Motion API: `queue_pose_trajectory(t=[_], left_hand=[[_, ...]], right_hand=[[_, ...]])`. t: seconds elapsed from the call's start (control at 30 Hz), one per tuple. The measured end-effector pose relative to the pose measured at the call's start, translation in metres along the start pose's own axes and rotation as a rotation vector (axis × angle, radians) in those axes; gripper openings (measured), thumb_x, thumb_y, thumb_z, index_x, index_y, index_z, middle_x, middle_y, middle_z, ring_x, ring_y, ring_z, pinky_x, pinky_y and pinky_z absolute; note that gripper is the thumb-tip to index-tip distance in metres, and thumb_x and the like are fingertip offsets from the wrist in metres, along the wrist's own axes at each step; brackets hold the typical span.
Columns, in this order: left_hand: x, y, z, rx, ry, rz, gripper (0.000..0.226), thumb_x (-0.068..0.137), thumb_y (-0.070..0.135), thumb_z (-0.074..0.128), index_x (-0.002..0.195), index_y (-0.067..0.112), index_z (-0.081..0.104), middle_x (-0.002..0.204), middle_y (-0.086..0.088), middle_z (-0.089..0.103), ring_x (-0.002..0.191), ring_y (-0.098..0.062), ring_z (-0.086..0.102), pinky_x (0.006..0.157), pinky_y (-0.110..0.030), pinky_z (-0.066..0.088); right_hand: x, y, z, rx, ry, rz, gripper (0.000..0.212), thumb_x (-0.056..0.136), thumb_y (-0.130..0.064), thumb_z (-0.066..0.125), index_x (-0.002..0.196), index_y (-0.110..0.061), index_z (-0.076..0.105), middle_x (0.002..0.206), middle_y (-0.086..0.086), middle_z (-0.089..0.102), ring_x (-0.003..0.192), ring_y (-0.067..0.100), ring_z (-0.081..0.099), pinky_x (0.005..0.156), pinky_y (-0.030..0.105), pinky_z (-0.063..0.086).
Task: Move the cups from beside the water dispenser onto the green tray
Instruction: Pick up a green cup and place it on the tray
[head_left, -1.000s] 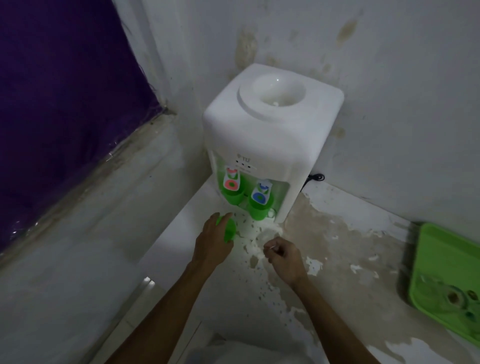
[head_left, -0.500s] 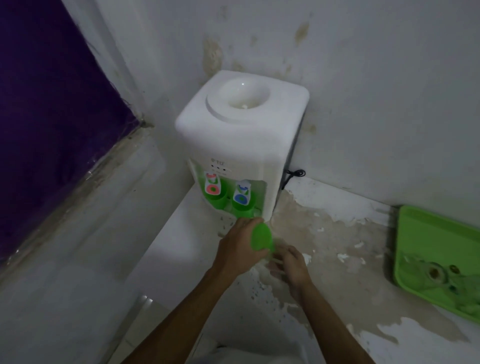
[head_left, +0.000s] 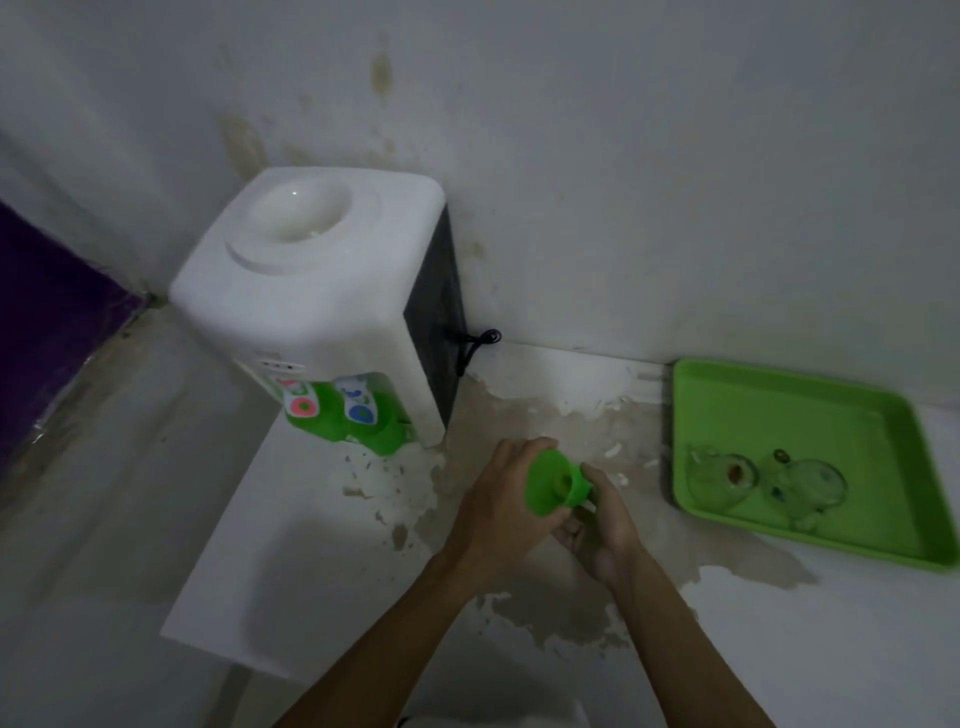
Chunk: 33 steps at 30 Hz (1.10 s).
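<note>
Two hands grip one green cup (tilted sideways): left hand wrapping it, right hand beneath.

Green tray's right corner cut off.

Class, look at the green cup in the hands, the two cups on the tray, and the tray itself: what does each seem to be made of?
Green cup: probably plastic, opaque with an even matte colour. Two cups on the tray: clear glass or clear plastic, since the green shows through them; blur leaves it open. Green tray: likely moulded plastic, uniform colour, raised rim, slight sheen.
</note>
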<state>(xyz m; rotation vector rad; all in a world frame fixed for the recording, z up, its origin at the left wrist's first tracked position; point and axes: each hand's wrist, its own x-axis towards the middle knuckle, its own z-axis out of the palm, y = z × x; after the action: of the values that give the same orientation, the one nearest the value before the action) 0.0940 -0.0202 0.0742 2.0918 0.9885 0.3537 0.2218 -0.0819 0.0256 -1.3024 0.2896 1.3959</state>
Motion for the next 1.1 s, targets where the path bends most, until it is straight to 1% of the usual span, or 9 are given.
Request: queue_pose_trajectory(t=[0.13, 0.23, 0.33, 0.4, 0.57, 0.63, 0.7, 0.93, 1.1], left_hand=[[0.012, 0.028, 0.023, -0.073, 0.012, 0.038, 0.068, 0.079, 0.043, 0.073, 0.138, 0.041, 0.042, 0.134, 0.011, 0.044, 0.118, -0.009, 0.054, 0.092, -0.040, 0.055], [0.026, 0.053, 0.039, -0.134, 0.033, 0.053, 0.065, 0.080, 0.046, 0.073, 0.138, 0.040, 0.045, 0.130, 0.014, 0.045, 0.116, -0.002, 0.054, 0.094, -0.031, 0.054], [0.043, 0.070, 0.056, -0.169, 0.043, 0.072, 0.065, 0.082, 0.039, 0.076, 0.140, 0.035, 0.047, 0.131, 0.015, 0.045, 0.119, 0.013, 0.046, 0.094, -0.008, 0.042], [0.053, 0.074, 0.064, -0.188, 0.044, 0.069, 0.065, 0.083, 0.033, 0.078, 0.141, 0.030, 0.049, 0.133, 0.012, 0.046, 0.118, 0.017, 0.043, 0.091, 0.000, 0.036], [0.085, 0.093, 0.097, -0.228, -0.001, 0.036, 0.056, 0.088, 0.031, 0.073, 0.139, 0.033, 0.052, 0.131, 0.013, 0.048, 0.119, 0.010, 0.047, 0.093, -0.007, 0.040], [0.098, 0.098, 0.112, -0.234, -0.018, 0.020, 0.052, 0.089, 0.028, 0.072, 0.137, 0.031, 0.053, 0.129, 0.012, 0.049, 0.120, 0.002, 0.050, 0.096, -0.017, 0.044], [0.108, 0.102, 0.124, -0.231, -0.035, 0.006, 0.050, 0.089, 0.022, 0.071, 0.136, 0.029, 0.055, 0.125, 0.015, 0.050, 0.120, -0.002, 0.050, 0.098, -0.024, 0.046], [0.140, 0.095, 0.156, -0.222, -0.082, -0.073, 0.047, 0.090, 0.022, 0.071, 0.134, 0.028, 0.056, 0.130, 0.009, 0.053, 0.121, -0.007, 0.052, 0.098, -0.020, 0.045], [0.156, 0.087, 0.165, -0.244, -0.070, -0.136, 0.038, 0.090, 0.022, 0.072, 0.121, 0.037, 0.058, 0.116, 0.030, 0.052, 0.108, 0.019, 0.049, 0.084, 0.000, 0.039]], right_hand=[[0.001, -0.033, -0.032, -0.003, 0.009, -0.054, 0.036, 0.093, -0.043, 0.055, 0.105, -0.012, 0.068, 0.085, 0.007, 0.063, 0.069, 0.018, 0.058, 0.068, 0.032, 0.053], [0.004, -0.067, -0.057, -0.006, 0.028, -0.126, 0.046, 0.091, -0.043, 0.059, 0.122, -0.009, 0.065, 0.090, 0.007, 0.067, 0.068, 0.017, 0.063, 0.055, 0.027, 0.056], [-0.004, -0.103, -0.075, -0.050, 0.058, -0.221, 0.030, 0.093, -0.037, 0.059, 0.108, -0.012, 0.067, 0.088, 0.006, 0.066, 0.068, 0.017, 0.062, 0.046, 0.024, 0.051], [-0.007, -0.124, -0.083, -0.083, 0.117, -0.306, 0.022, 0.092, -0.035, 0.061, 0.100, -0.015, 0.064, 0.090, 0.006, 0.065, 0.073, 0.020, 0.062, 0.049, 0.027, 0.050], [0.006, -0.177, -0.123, -0.235, 0.278, -0.520, 0.035, 0.088, -0.034, 0.068, 0.116, -0.020, 0.053, 0.114, 0.012, 0.064, 0.091, 0.025, 0.063, 0.068, 0.038, 0.055], [0.017, -0.193, -0.141, -0.338, 0.359, -0.630, 0.037, 0.082, -0.037, 0.074, 0.110, -0.021, 0.056, 0.112, 0.011, 0.065, 0.094, 0.025, 0.065, 0.081, 0.048, 0.058], [0.027, -0.205, -0.154, -0.501, 0.433, -0.727, 0.040, 0.076, -0.036, 0.080, 0.107, -0.021, 0.059, 0.109, 0.005, 0.061, 0.101, 0.024, 0.061, 0.089, 0.047, 0.054], [0.064, -0.226, -0.172, -0.881, 0.434, -0.988, 0.043, 0.067, -0.018, 0.086, 0.102, -0.011, 0.061, 0.107, 0.011, 0.058, 0.090, 0.015, 0.049, 0.081, 0.025, 0.040], [0.094, -0.229, -0.169, -1.009, 0.410, -0.971, 0.041, 0.068, -0.013, 0.084, 0.102, -0.010, 0.061, 0.112, 0.013, 0.055, 0.089, 0.023, 0.053, 0.075, 0.025, 0.037]])
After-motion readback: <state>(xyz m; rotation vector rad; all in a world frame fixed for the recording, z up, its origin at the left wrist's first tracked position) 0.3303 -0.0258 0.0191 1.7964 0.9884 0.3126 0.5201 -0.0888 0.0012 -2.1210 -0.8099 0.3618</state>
